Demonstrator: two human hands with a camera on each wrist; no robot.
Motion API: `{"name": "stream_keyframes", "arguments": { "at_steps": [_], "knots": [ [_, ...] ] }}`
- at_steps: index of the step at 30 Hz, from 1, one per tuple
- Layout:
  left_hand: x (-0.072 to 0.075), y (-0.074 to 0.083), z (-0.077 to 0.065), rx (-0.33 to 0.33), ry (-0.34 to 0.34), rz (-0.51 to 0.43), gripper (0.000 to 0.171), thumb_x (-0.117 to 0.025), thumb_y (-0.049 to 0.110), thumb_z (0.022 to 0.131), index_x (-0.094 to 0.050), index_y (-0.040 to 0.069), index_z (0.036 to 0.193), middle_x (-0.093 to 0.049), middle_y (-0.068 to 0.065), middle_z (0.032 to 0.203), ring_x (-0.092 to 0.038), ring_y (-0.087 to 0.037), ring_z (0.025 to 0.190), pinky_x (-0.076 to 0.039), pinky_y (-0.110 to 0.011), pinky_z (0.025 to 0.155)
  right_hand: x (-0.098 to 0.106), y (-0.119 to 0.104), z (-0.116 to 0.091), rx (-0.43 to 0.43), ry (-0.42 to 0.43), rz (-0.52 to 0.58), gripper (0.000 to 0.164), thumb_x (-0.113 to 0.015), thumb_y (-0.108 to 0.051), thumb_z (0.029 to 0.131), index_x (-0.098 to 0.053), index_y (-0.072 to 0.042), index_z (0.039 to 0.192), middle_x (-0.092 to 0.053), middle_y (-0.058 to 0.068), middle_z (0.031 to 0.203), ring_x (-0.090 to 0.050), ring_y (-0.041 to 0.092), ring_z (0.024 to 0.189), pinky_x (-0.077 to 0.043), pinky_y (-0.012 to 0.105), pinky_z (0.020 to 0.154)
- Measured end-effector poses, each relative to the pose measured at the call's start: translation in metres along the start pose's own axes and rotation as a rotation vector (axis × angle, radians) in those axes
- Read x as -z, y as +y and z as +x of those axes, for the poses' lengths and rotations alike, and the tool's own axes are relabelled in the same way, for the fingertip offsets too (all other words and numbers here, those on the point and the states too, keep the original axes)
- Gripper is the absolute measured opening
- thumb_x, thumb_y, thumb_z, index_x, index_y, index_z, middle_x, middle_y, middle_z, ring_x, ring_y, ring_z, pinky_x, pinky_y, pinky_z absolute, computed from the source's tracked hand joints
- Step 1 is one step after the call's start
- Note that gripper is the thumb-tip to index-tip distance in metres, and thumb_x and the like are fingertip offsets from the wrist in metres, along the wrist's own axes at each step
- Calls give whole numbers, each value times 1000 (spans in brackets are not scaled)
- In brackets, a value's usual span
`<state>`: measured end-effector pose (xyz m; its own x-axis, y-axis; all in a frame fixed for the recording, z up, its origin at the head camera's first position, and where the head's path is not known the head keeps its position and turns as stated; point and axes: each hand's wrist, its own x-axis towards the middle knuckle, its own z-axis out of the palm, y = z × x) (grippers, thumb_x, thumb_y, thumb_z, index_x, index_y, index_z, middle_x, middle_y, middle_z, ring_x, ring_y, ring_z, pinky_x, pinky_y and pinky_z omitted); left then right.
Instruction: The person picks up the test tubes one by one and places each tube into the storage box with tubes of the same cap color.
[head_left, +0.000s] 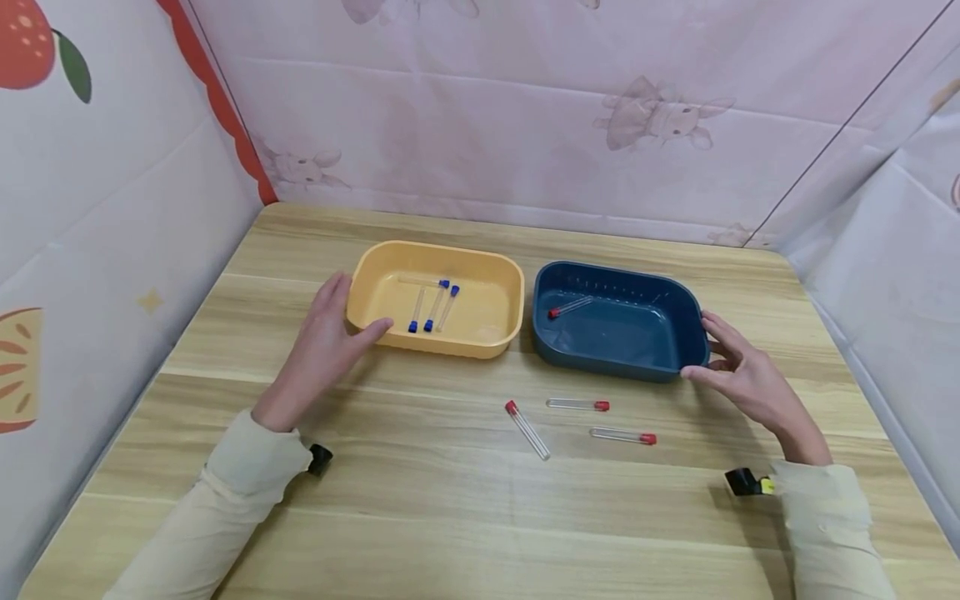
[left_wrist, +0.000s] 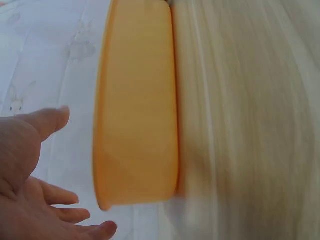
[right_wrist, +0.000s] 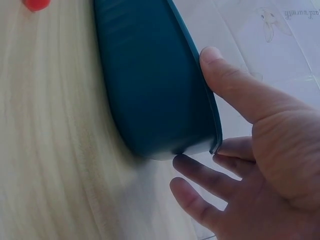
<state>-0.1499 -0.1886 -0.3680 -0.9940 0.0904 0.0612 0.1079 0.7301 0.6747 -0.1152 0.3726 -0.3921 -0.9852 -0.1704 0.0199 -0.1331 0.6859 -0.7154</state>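
Note:
My left hand (head_left: pixel 321 337) is at the left end of a yellow plastic tray (head_left: pixel 480 340), thumb and fingers spread; the left wrist view shows a gap between the hand (left_wrist: pixel 30 170) and the tray wall (left_wrist: pixel 137 110). At the right end of a dark blue tray (head_left: pixel 600 362), my right hand (head_left: pixel 746 379) touches the rim with its thumb (right_wrist: pixel 227 77), its loosely extended fingers against the end wall. Several blue-capped clear tubes (head_left: pixel 448 308) lie in the yellow tray. One red-capped tube (head_left: pixel 572 307) lies in the blue tray.
Three red-capped tubes lie on the wooden table (head_left: pixel 450 500) before the blue tray: a slanted tube (head_left: pixel 527 429), a level tube (head_left: pixel 577 405) and another tube (head_left: pixel 622 436) nearer me. A printed pink cloth (head_left: pixel 480 125) hangs behind the table, with a white cloth (head_left: pixel 112 208) at left.

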Motion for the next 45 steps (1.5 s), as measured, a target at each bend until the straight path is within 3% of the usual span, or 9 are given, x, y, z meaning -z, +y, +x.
{"name": "stream_keyframes", "arguments": {
  "at_steps": [6,12,22,29,36,45],
  "knots": [
    [-4,20,-11,-45,85,-4,86,-73,30,99,-26,-9,159,-23,-27,165,-23,-43,151,-25,-59,121,1,-2,0,-27,-7,-8,88,-76,-23,97,-22,-9,165,-17,13,171,-50,46,131,-43,3,88],
    [-12,44,-27,-96,52,-9,82,-75,23,97,-30,-8,158,-30,-26,161,-27,-43,148,-29,-58,119,1,-3,0,-32,-18,3,89,-76,-26,97,-21,-10,166,-18,14,171,-48,49,134,-43,3,88],
    [-42,75,-57,-233,-112,33,83,-79,30,94,-37,-6,156,-38,-23,158,-34,-39,146,-31,-55,119,1,-4,1,-49,-18,32,90,-77,-23,96,-21,-13,166,-16,12,171,-49,46,134,-43,2,84],
    [-62,87,-67,-212,-221,68,84,-79,36,93,-39,0,157,-39,-17,159,-38,-34,145,-36,-51,118,1,-4,1,-57,-17,30,91,-76,-24,97,-19,-15,166,-15,12,172,-49,47,134,-43,1,83],
    [-88,89,-70,-239,-318,91,82,-78,39,94,-41,1,157,-43,-17,157,-42,-31,142,-37,-48,117,0,0,2,-36,-22,36,90,-76,-21,97,-19,-12,166,-17,15,171,-48,50,134,-43,2,86],
    [-113,98,-70,-188,-451,200,84,-75,48,94,-43,1,155,-44,-17,155,-43,-31,139,-40,-47,115,1,-1,2,-39,-14,27,90,-76,-20,97,-19,-11,166,-18,16,170,-49,50,134,-44,3,88]
  ]
}}
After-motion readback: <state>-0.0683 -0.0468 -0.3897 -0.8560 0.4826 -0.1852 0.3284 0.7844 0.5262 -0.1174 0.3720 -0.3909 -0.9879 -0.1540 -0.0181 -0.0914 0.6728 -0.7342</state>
